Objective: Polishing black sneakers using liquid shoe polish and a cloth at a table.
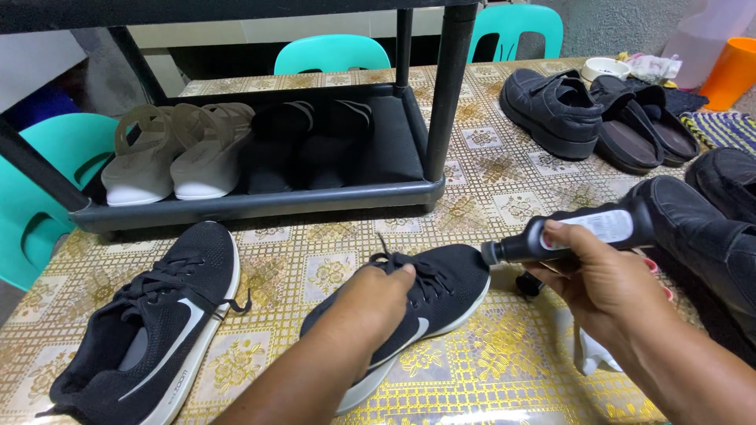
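Head view: bottle in right-hand fingers touches sneaker toe.

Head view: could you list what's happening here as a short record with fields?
Left hand: steadies a black sneaker by its laces
Right hand: holds a dark bottle, tip at the sneaker's toe
Other sneaker: lies apart to the left
Surface: patterned table
Behind: black shoe rack with sandals
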